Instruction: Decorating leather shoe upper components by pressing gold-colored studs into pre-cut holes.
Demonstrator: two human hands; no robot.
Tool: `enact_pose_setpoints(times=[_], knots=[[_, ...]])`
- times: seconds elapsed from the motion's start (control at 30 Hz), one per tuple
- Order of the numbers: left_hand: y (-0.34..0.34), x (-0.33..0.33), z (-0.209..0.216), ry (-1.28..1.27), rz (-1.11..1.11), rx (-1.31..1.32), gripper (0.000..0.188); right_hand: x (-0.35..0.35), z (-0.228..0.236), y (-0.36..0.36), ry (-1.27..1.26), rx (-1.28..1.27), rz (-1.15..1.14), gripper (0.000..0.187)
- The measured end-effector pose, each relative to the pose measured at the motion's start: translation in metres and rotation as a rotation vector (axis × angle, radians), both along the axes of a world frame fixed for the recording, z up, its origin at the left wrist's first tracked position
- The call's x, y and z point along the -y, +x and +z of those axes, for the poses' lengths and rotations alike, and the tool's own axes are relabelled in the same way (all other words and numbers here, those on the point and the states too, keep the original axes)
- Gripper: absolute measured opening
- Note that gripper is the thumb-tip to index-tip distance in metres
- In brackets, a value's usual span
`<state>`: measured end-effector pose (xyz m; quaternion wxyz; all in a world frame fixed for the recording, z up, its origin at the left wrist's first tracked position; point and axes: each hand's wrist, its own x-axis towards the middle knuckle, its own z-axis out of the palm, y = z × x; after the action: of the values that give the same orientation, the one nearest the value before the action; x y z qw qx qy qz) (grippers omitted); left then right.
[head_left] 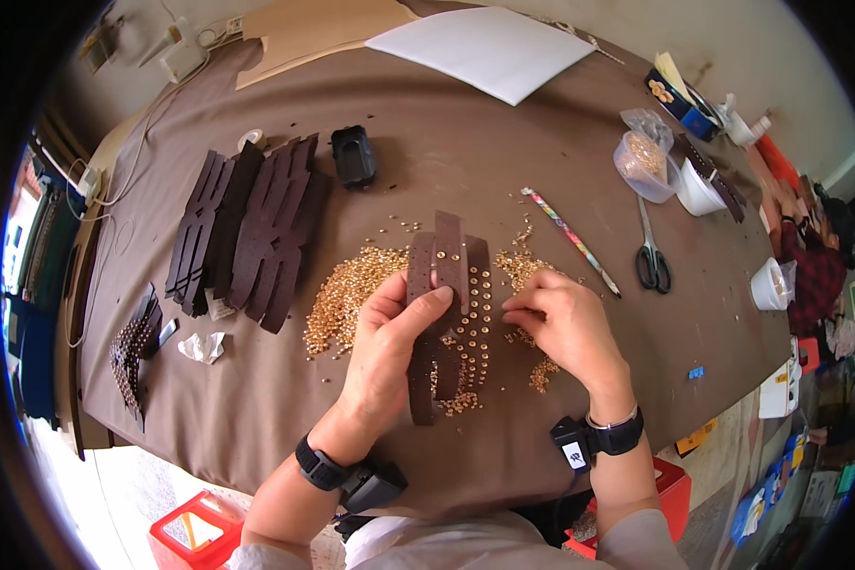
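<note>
My left hand (pixel 388 334) is closed around a dark brown leather strap piece (pixel 448 228), its thumb pressed on the front. Several gold studs show on the piece, in a line near its top and in rows along its right side. Just right of it, the fingertips of my right hand (pixel 572 331) are pinched together; whatever is between them is too small to make out. A large pile of loose gold studs (pixel 351 296) lies left of the strap. Smaller clusters of studs (pixel 517 268) lie beside and beyond my right fingers. More studs show below the piece.
Stacked dark leather cutouts (pixel 277 233) and a black tray (pixel 353 157) lie at the left. On the right are a patterned pencil (pixel 572 237), scissors (pixel 652 261), a clear tub (pixel 644 171) and a white cup (pixel 769 287). A white sheet (pixel 480 47) lies at the back.
</note>
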<state>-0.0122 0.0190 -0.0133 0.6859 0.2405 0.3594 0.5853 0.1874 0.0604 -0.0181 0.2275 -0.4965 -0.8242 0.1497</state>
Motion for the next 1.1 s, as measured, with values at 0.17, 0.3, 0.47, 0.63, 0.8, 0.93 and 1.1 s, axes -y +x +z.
enact_pose_setpoints(times=[0.17,0.3,0.47,0.63,0.8,0.93,1.1], knots=[[0.002,0.002,-0.007,0.032,0.025,-0.012,0.011,0.005,0.003,-0.004,0.022,0.044,0.068,0.007],[0.003,0.004,-0.006,0.007,-0.008,-0.019,0.013,0.008,0.005,-0.003,-0.023,0.078,0.092,0.005],[0.008,0.0,-0.009,-0.02,-0.01,0.008,0.015,0.002,0.004,0.0,0.072,-0.089,0.133,0.015],[0.002,0.0,-0.009,0.001,0.088,-0.101,0.016,-0.003,-0.003,-0.014,0.064,-0.483,0.086,0.012],[0.008,0.0,-0.009,0.073,0.057,-0.204,0.017,-0.007,-0.008,-0.01,0.185,-0.575,0.056,0.01],[-0.002,0.001,-0.017,0.076,0.012,-0.155,0.019,-0.002,-0.008,-0.01,0.174,-0.691,0.063,0.01],[0.007,0.001,-0.015,0.007,0.086,-0.238,0.018,-0.002,-0.004,-0.006,0.199,-0.736,0.011,0.009]])
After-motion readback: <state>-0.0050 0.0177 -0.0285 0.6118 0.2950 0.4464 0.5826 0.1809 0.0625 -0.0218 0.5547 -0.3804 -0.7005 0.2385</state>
